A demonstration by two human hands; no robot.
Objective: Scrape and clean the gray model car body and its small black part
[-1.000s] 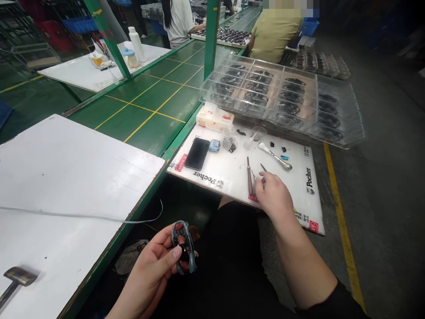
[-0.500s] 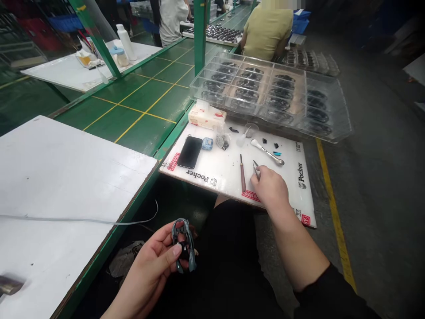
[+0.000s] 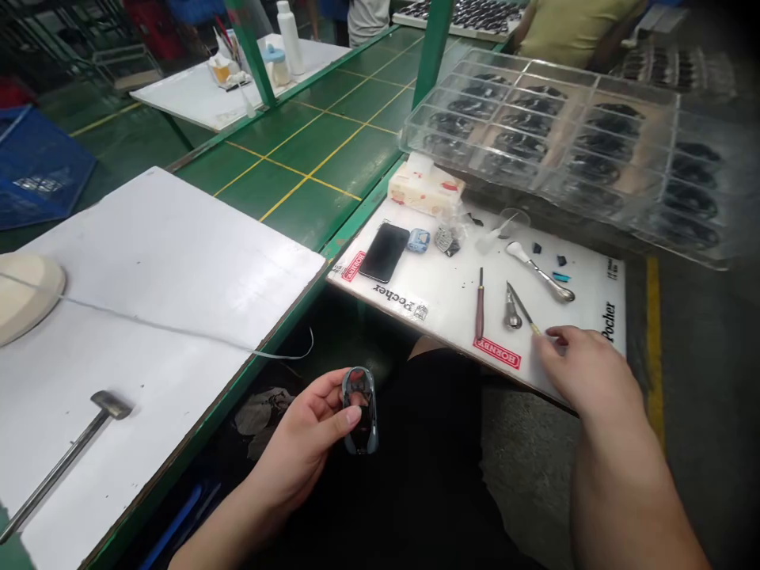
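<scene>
My left hand [image 3: 302,455] is low over my lap, closed around a small grey and black moulded part [image 3: 360,408] with my thumb across it. My right hand [image 3: 585,376] rests on the near edge of a white work board [image 3: 427,297], fingers curled, with its fingertips pinching the yellowish end of a thin pointed tool [image 3: 522,307]. Metal tweezers [image 3: 511,310] lie just left of that tool, and a brown-handled tool [image 3: 479,305] lies further left. A metal spatula [image 3: 541,273] lies beyond.
On the board are a black phone [image 3: 384,252], a small blue case [image 3: 418,240] and a tissue box [image 3: 424,186]. A clear compartment tray [image 3: 564,150] of dark parts stands behind. A hammer [image 3: 71,451] lies on the left white board [image 3: 148,269]. Other people sit further along the green bench.
My right hand left the tweezers on the board and shifted right to the thin tool's end. My view swung left and down; the left hand still holds the part.
</scene>
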